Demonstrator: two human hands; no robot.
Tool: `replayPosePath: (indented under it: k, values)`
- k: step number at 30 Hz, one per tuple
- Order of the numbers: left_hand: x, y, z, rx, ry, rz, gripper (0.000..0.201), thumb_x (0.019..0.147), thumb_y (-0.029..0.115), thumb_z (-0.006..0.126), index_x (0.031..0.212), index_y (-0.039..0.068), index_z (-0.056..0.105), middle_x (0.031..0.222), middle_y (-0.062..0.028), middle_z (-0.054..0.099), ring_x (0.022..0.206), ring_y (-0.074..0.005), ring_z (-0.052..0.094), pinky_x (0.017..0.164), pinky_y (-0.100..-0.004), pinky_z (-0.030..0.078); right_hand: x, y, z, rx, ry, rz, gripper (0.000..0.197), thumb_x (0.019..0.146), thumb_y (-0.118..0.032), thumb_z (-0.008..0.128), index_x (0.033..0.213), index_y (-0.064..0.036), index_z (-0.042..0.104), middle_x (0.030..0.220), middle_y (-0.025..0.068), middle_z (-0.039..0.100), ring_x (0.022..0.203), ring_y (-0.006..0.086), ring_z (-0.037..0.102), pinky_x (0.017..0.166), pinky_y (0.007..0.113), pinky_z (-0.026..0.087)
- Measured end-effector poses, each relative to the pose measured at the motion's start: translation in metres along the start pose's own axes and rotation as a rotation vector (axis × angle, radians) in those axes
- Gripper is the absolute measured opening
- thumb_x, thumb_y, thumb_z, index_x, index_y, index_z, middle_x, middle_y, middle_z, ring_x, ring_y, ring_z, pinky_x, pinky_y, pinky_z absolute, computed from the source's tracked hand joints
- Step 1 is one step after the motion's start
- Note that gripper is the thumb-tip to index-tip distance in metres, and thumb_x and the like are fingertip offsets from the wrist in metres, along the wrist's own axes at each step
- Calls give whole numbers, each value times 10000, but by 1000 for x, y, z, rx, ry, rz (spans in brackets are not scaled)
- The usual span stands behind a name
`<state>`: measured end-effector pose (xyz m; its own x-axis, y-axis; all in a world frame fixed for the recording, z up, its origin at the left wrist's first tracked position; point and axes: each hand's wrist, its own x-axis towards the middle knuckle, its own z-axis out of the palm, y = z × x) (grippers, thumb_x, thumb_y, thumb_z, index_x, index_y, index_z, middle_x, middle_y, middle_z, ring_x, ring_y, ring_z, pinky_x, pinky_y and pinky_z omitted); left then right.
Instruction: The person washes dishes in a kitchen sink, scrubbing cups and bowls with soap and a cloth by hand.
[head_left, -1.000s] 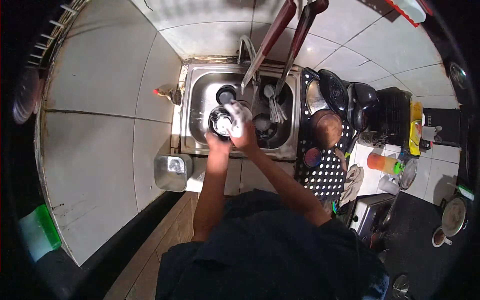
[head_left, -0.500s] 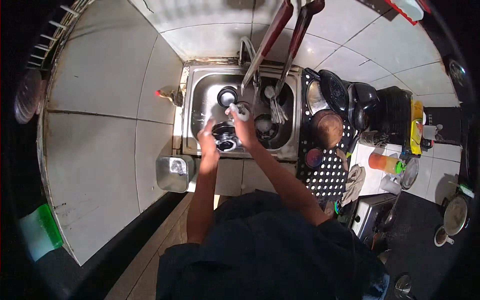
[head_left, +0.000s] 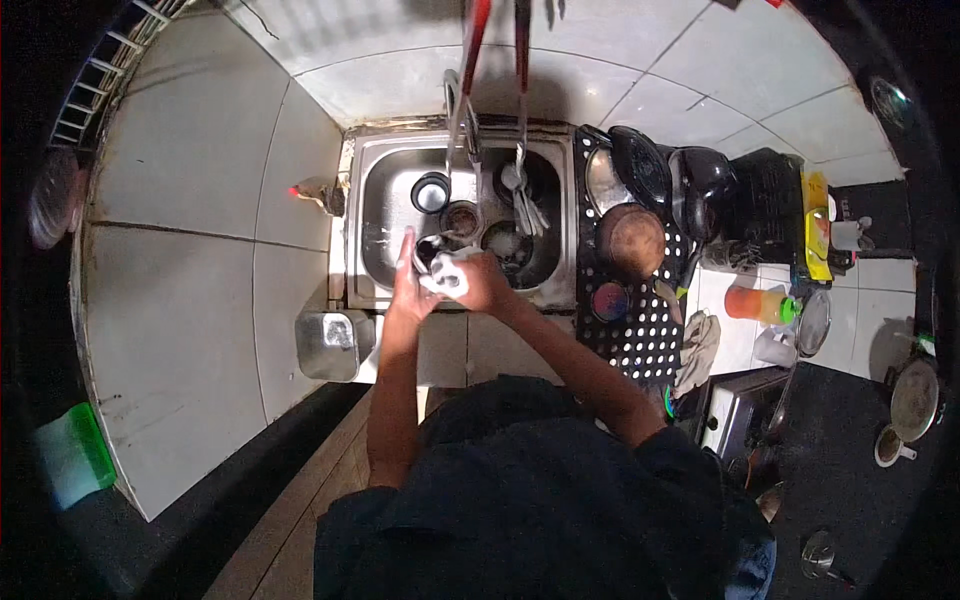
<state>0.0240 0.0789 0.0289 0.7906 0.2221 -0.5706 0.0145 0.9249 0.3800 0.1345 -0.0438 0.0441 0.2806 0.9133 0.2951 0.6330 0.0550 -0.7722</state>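
Note:
At the near left of a steel sink [head_left: 362, 293], my left hand [head_left: 410, 290] holds a dark, shiny, soapy vessel [head_left: 430, 250], its fingers up along the side. My right hand [head_left: 482, 280] is closed against the vessel's near side, covered in thick white foam [head_left: 450, 277]. Whatever is under the foam is hidden. Farther back lie a small black round bowl [head_left: 431, 193] and a round vessel with a brownish inside [head_left: 461, 218]. To their right are a dark bowl with water [head_left: 507, 247] and several spoons [head_left: 527, 205].
A curved faucet [head_left: 452, 95] and red-handled long tools [head_left: 478, 40] hang over the sink's back. Right of it, a dotted mat [head_left: 640, 340] carries pans, lids and a brown round pan [head_left: 632, 242]. A metal container [head_left: 330, 350] stands at the near left.
My right hand has come down and left, bringing its foam onto the dark vessel. The brownish round vessel is now uncovered behind my hands. The whole view has shifted slightly.

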Motion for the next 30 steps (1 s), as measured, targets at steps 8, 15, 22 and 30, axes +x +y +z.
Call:
replayPosePath:
  k: [8, 15, 22, 30]
  values:
    - [41, -32, -73, 1004, 278, 224, 288, 912, 195, 545, 1064, -40, 617, 913, -142, 682, 818, -215, 636, 742, -348, 508, -50, 25, -11, -280, -304, 21, 281, 740, -267, 679, 937, -69, 652, 850, 178, 634, 831, 370, 634, 717, 479, 488]
    - [97, -92, -42, 1338, 556, 485, 475, 932, 385, 576, 970, -83, 647, 906, -329, 633, 905, -475, 609, 793, -474, 467, -133, 44, -54, -201, 146, 167, 307, 776, -151, 681, 1055, -41, 617, 1137, 193, 572, 1019, 423, 558, 878, 502, 461]
    - [137, -117, -45, 1351, 618, 651, 572, 945, 439, 520, 834, -106, 653, 875, -347, 612, 929, -511, 565, 835, -538, 429, -161, 62, -74, -258, 183, 490, 367, 799, -120, 641, 1134, 7, 564, 1129, 221, 579, 1047, 412, 560, 895, 473, 462]
    - [146, -133, -47, 1421, 657, 838, 514, 873, 113, 542, 1309, -108, 385, 1060, -344, 574, 1013, -502, 543, 886, -532, 419, -136, 116, -49, -2, 385, 702, 280, 874, -147, 604, 1106, 9, 590, 1078, 189, 629, 1009, 360, 606, 864, 416, 485]
